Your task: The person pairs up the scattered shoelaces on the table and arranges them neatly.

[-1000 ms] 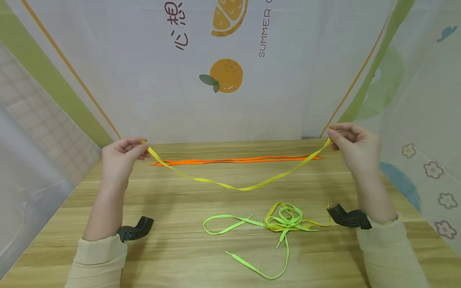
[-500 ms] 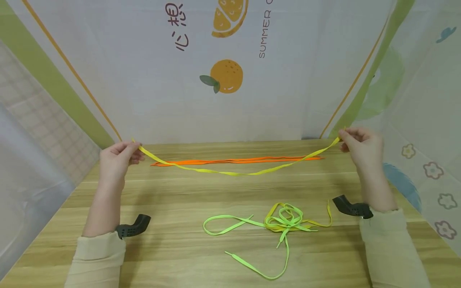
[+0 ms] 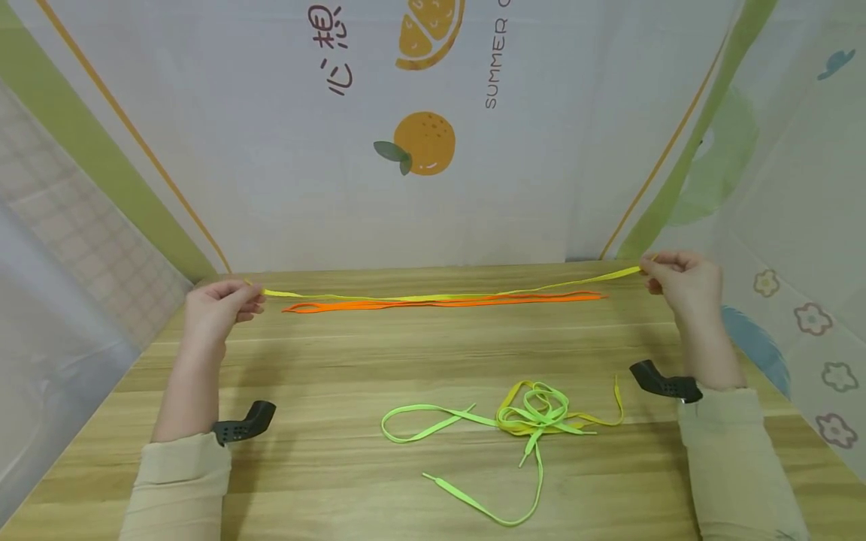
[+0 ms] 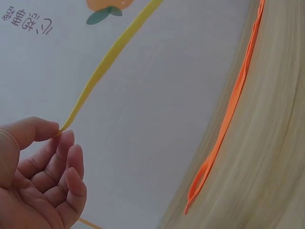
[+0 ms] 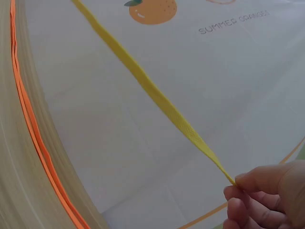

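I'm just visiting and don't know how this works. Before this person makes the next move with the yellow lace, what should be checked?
1. Left hand pinching one end of the yellow lace: ok.
2. Right hand pinching the other end: ok.
3. Yellow lace pulled fully straight: not ok; it sags slightly in the middle.
4. Orange strands lying lengthwise, nearly straight: ok.
5. Middle of the yellow lace clear of the orange strands: cannot tell; they look very close in the head view.
6. Green strands separate from the yellow strand on the table: not ok; they overlap.
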Demonstrator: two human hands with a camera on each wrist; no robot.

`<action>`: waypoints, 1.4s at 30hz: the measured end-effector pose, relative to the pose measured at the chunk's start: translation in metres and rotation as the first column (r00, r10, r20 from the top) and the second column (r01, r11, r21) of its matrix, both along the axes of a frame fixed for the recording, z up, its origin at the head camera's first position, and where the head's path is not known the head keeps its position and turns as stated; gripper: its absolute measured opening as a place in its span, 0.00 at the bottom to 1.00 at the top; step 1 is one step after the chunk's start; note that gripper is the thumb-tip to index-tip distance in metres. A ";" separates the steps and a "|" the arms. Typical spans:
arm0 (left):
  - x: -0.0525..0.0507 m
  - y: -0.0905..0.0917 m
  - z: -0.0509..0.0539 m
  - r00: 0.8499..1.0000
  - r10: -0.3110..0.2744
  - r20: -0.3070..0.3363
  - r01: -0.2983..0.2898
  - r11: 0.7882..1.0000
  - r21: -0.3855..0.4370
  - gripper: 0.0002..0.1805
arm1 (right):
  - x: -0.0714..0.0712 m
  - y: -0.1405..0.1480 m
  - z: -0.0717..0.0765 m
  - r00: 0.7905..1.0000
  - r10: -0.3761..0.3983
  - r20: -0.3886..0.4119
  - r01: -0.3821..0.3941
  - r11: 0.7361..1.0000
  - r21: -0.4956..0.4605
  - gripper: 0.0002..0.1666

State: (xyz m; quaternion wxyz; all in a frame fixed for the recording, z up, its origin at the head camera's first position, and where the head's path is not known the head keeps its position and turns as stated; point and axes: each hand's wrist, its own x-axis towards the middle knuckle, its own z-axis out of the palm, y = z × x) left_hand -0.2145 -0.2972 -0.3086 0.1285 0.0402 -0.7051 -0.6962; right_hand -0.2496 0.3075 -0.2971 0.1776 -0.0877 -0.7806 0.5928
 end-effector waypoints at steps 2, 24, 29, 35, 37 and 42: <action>0.000 -0.003 -0.002 1.000 -0.004 0.024 0.005 0.999 -0.040 0.07 | -0.002 0.002 -0.002 1.000 -0.005 0.028 0.004 1.000 0.028 0.08; -0.005 -0.018 -0.017 0.975 -0.062 0.213 0.150 0.891 -0.428 0.25 | -0.015 0.030 -0.034 0.980 0.132 0.150 -0.144 0.987 0.074 0.13; -0.006 -0.020 -0.020 0.968 -0.089 0.235 0.188 0.876 -0.444 0.25 | -0.016 0.032 -0.039 0.974 0.150 0.171 -0.167 0.982 0.085 0.09; -0.008 -0.023 -0.024 0.957 -0.106 0.268 0.225 0.858 -0.463 0.23 | -0.019 0.035 -0.045 0.966 0.162 0.201 -0.186 0.977 0.108 0.08; -0.009 -0.023 -0.025 0.954 -0.113 0.277 0.235 0.857 -0.460 0.23 | -0.020 0.036 -0.048 0.966 0.159 0.206 -0.189 0.973 0.135 0.13; -0.013 -0.023 -0.031 0.949 -0.127 0.289 0.250 0.861 -0.443 0.21 | -0.023 0.039 -0.057 0.964 0.152 0.218 -0.197 0.959 0.202 0.22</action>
